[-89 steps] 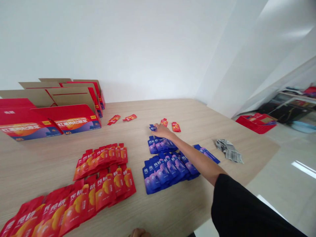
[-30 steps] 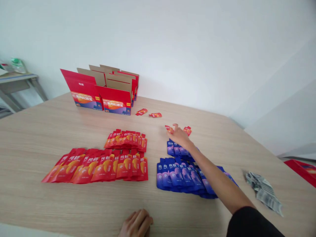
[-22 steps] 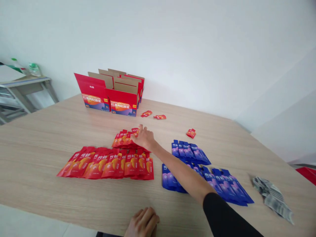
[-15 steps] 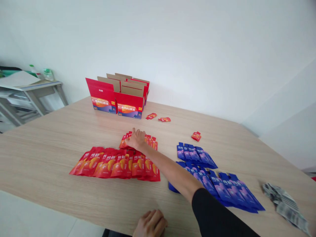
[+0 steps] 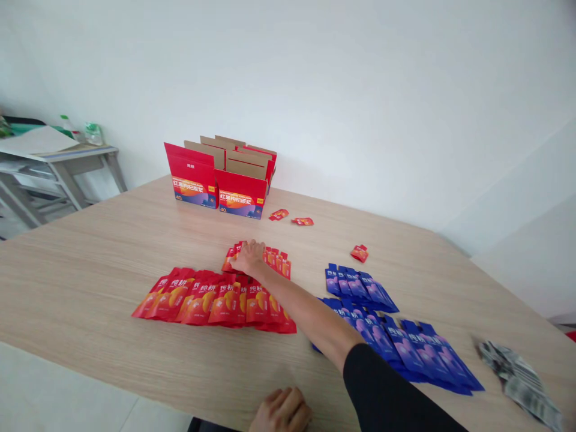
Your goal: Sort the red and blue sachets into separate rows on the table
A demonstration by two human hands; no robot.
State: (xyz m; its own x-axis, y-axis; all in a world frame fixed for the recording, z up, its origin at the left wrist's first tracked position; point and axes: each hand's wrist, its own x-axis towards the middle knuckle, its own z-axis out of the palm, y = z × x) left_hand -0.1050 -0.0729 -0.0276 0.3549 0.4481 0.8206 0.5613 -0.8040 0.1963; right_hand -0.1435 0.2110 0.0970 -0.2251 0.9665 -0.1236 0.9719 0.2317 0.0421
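Observation:
My right hand [image 5: 249,256] reaches far across the wooden table [image 5: 90,252] and lies on the small back row of red pouches [image 5: 276,261], fingers curled down onto them. A longer row of red pouches [image 5: 202,298] is fanned out just in front of it. Two rows of blue pouches [image 5: 360,287] lie to the right, partly under my forearm. My left hand [image 5: 281,411] rests at the near table edge with fingers loosely curled and nothing seen in it.
Open red cartons [image 5: 222,177] stand at the back of the table. Loose red pouches [image 5: 291,217] lie beside them, another [image 5: 359,253] sits near the blue rows. A crumpled striped wrapper [image 5: 517,378] lies at the right. A grey shelf [image 5: 54,168] stands at far left.
My right hand picked up a loose red pouch near the blue rows, swung left and came down on the back row of red pouches. The view has turned left.

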